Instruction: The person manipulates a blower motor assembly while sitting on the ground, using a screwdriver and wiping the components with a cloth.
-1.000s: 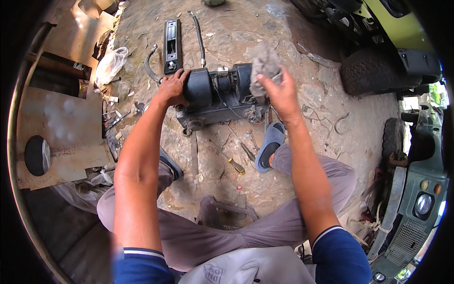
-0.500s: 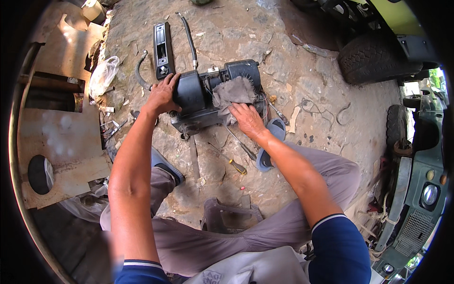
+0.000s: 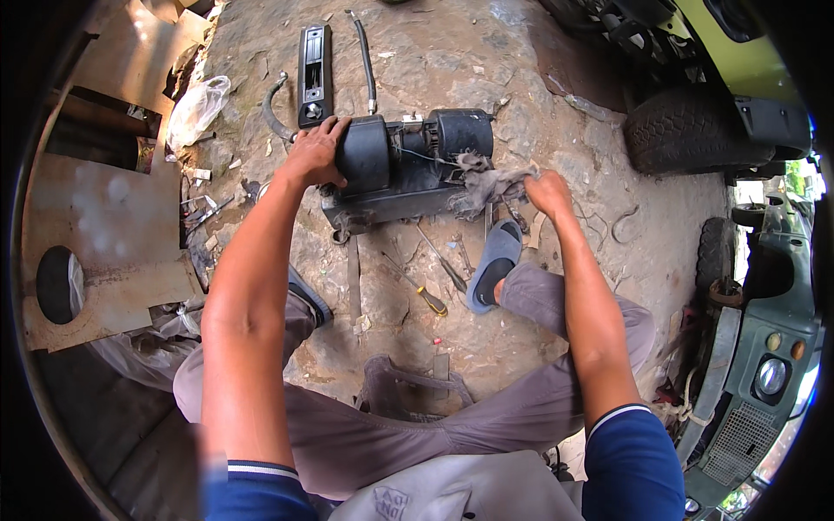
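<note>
A black blower housing [image 3: 361,154] with two rounded drums lies across the stone ground ahead of me. My left hand [image 3: 318,158] grips its left end, fingers over the top and thumb spread lower down. Bunched in my right hand [image 3: 546,193] is a frayed grey rag [image 3: 493,184]. The fingers are closed on one end of it, while the rest lies against the housing's right front. Thin wires show between the drums. Directly behind the left end lie a long black slotted panel [image 3: 314,80] and a black hose [image 3: 364,65]; a curved hose [image 3: 274,108] is beside my left hand.
A yellow-and-black screwdriver [image 3: 430,300] and a dark-handled tool [image 3: 453,276] lie near my sandalled foot [image 3: 497,260]. Rusty sheet metal [image 3: 104,217] and a plastic bag [image 3: 198,111] are at left. A vehicle tyre [image 3: 695,130] and a green vehicle front [image 3: 764,365] stand right.
My right hand has drawn the rag rightward and its fingers have closed into a fist. The housing's middle is now uncovered. My left hand stays on the housing's left end.
</note>
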Demonstrator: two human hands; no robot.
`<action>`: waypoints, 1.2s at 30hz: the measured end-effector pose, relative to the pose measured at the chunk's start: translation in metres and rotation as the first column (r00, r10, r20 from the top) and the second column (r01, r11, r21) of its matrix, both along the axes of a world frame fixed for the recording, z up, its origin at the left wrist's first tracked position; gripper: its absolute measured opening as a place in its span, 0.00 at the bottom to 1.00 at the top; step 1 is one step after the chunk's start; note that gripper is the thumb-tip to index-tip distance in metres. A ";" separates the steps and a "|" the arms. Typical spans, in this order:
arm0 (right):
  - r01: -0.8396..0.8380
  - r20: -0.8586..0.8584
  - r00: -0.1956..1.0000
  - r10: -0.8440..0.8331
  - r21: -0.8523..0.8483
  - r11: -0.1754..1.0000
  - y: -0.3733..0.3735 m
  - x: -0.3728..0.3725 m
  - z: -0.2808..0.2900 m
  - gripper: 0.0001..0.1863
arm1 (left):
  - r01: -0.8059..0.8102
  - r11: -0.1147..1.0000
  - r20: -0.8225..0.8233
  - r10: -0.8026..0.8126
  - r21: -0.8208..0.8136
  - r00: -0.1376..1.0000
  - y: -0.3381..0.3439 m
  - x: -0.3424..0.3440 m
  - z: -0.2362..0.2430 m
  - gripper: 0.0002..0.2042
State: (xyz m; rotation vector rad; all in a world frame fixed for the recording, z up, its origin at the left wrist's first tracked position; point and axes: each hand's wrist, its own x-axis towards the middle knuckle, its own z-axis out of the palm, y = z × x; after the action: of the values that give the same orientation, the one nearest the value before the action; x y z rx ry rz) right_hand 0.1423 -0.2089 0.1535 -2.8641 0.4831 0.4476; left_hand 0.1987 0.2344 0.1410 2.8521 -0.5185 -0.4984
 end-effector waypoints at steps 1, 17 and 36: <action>0.045 -0.041 0.998 -0.045 0.016 0.999 -0.004 0.006 0.015 0.21 | -0.005 1.000 -0.007 0.005 0.000 1.000 0.001 -0.002 -0.001 0.64; -0.045 -0.197 0.830 -0.522 0.909 -0.415 -0.014 -0.036 0.068 0.22 | -0.022 1.000 -0.017 0.022 0.011 1.000 -0.002 -0.002 0.001 0.64; 0.113 0.509 0.702 -0.498 0.611 0.783 0.107 -0.046 -0.027 0.24 | 0.012 1.000 -0.004 -0.012 -0.012 1.000 -0.003 -0.001 0.003 0.64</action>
State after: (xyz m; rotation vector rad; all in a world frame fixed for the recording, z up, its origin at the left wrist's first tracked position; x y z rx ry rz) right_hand 0.0963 -0.1021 0.1262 -2.1037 0.5838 -0.4290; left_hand 0.1979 0.2318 0.1439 2.8375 -0.5358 -0.5015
